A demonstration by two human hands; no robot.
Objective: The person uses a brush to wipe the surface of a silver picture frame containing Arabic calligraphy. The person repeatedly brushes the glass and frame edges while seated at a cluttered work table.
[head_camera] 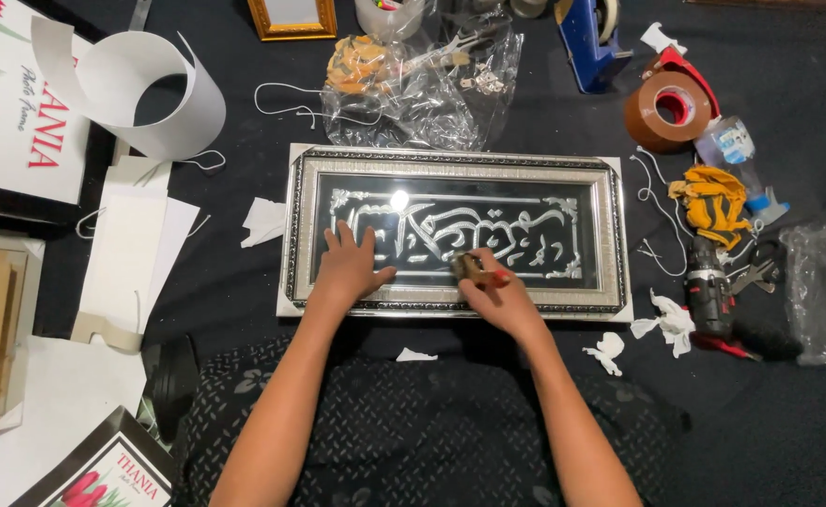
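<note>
— Two hands are seen on one silver picture frame [610, 235], which is laid flat on a dark cloth-covered surface [788, 413] at the middle of the view. How is each hand placed?

— The left hand [349, 268] is spread flat, fingers open, and is pressed on the glass at about 7 o'clock of the frame; nothing is gripped by it. The right hand [499, 293] is closed around a small tool with a red part [477, 270], held against the glass near the lower rim at about 6 o'clock. What kind of tool it is cannot be told.

— What is shown inside the frame?

— Silver ornamental lettering [488, 230] on a dark ground is seen under the glass.

— And what is laid around it?

— A roll of brown packing tape [668, 111] is found at 2 o'clock, with a blue tape dispenser [586, 42] at 1 o'clock. A cordless drill [709, 286] is lying at 3 o'clock, just beside a yellow cloth [713, 202]. A crumpled clear plastic bag [432, 84] is placed at 12 o'clock, and a curled white paper strip [140, 89] at 10 o'clock. Torn white paper scraps [671, 319] are scattered at 4 o'clock.
</note>
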